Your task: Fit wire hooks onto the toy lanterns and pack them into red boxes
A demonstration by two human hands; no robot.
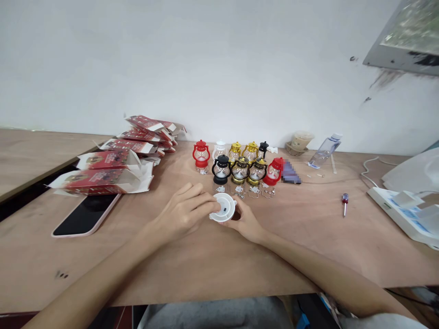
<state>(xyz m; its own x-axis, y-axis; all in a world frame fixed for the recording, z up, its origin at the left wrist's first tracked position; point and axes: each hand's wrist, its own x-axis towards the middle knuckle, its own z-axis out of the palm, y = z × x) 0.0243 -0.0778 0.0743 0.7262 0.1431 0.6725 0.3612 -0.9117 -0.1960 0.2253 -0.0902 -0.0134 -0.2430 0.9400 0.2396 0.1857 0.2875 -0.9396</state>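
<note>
A white mini lantern (229, 201) is tipped so that its round underside, with a small dark slot, faces me. My right hand (247, 220) is wrapped round its right side and holds it above the table. From the left, my left hand (190, 208) reaches over the underside with fingertips pinched together at its edge; anything between them is hidden. Behind stand several small lanterns, among them a red lantern (201, 155), a black lantern (222, 170), a gold-and-black lantern (240, 171) and another red lantern (273, 172), with wire pieces (254, 192) in front.
Red printed boxes (99, 180) are piled at left, beside a phone (85, 215). On the right lie a screwdriver (345, 204) and a power strip (399, 214). A water bottle (324, 151), a lidded cup (300, 141) and a purple item (290, 172) are farther back.
</note>
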